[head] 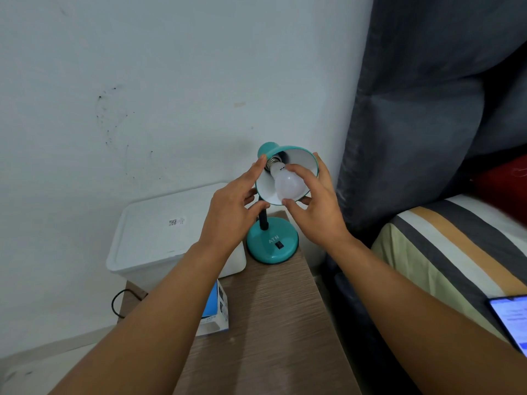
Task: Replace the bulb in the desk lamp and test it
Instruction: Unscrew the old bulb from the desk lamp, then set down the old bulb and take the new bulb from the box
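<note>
A teal desk lamp stands on its round base [272, 241] at the far end of a wooden table [273, 317]. Its shade [302, 163] is tilted toward me, white inside. A white bulb [288, 185] sits inside the shade with its metal screw base at the socket. My right hand [316, 206] grips the bulb's globe with fingers and thumb curled round it. My left hand [231, 206] holds the shade's left rim between its fingers and thumb. The bulb is unlit. A black rocker switch [279, 245] sits on the base.
A white lidded plastic box [159, 232] stands left of the lamp. A blue and white bulb carton [218, 312] lies on the table under my left forearm. A black cable [119, 302] loops at the left. A striped bed [456, 252], a lit phone [513, 320] and a grey headboard [413, 109] are at the right.
</note>
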The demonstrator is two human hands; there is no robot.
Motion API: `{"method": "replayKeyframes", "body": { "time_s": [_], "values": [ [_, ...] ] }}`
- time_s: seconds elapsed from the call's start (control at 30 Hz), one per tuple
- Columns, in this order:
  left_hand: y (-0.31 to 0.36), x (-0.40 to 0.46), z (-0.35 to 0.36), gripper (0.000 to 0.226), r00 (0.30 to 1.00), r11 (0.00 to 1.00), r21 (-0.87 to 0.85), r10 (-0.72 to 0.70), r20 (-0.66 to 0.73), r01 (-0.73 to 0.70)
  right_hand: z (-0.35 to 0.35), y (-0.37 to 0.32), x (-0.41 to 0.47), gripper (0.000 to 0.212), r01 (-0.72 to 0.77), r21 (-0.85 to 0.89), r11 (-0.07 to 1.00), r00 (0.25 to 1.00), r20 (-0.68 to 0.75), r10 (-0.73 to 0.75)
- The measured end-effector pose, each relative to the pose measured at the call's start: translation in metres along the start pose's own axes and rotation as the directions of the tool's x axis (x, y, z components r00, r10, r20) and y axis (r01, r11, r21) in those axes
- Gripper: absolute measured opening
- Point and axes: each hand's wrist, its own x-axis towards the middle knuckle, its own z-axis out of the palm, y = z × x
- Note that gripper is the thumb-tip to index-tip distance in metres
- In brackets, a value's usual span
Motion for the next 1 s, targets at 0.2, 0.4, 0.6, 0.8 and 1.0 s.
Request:
{"method": "replayKeyframes", "body": {
  "time_s": [0.2,0.4,0.6,0.8,1.0],
  "values": [
    [0.002,-0.002,-0.001,0.089,1.000,0.999,0.028,-0.022,0.012,0.022,-0.006,-0.003,-0.001,0.065,-0.011,-0.035,0.999,1.000,-0.001,0.011],
    [0.008,-0.007,-0.008,0.094,0.999,0.994,0.107,-0.011,0.047,0.006,-0.019,-0.013,-0.013,0.069,-0.027,-0.069,0.997,0.999,-0.045,0.024],
    [0.025,-0.032,-0.018,0.096,0.997,0.991,0.115,-0.075,0.002,0.074,-0.037,-0.029,-0.041,0.073,-0.027,-0.029,0.999,0.995,-0.098,0.024],
    [0.032,-0.078,-0.013,0.082,0.994,0.985,0.131,-0.113,0.013,0.110,-0.046,-0.036,-0.088,0.072,-0.135,0.022,0.991,0.989,-0.061,0.136],
    [0.019,-0.130,0.013,0.077,0.982,0.976,0.140,-0.177,0.071,0.165,-0.038,-0.029,-0.136,0.074,-0.224,0.014,0.975,0.974,0.026,0.224]
  ]
}}
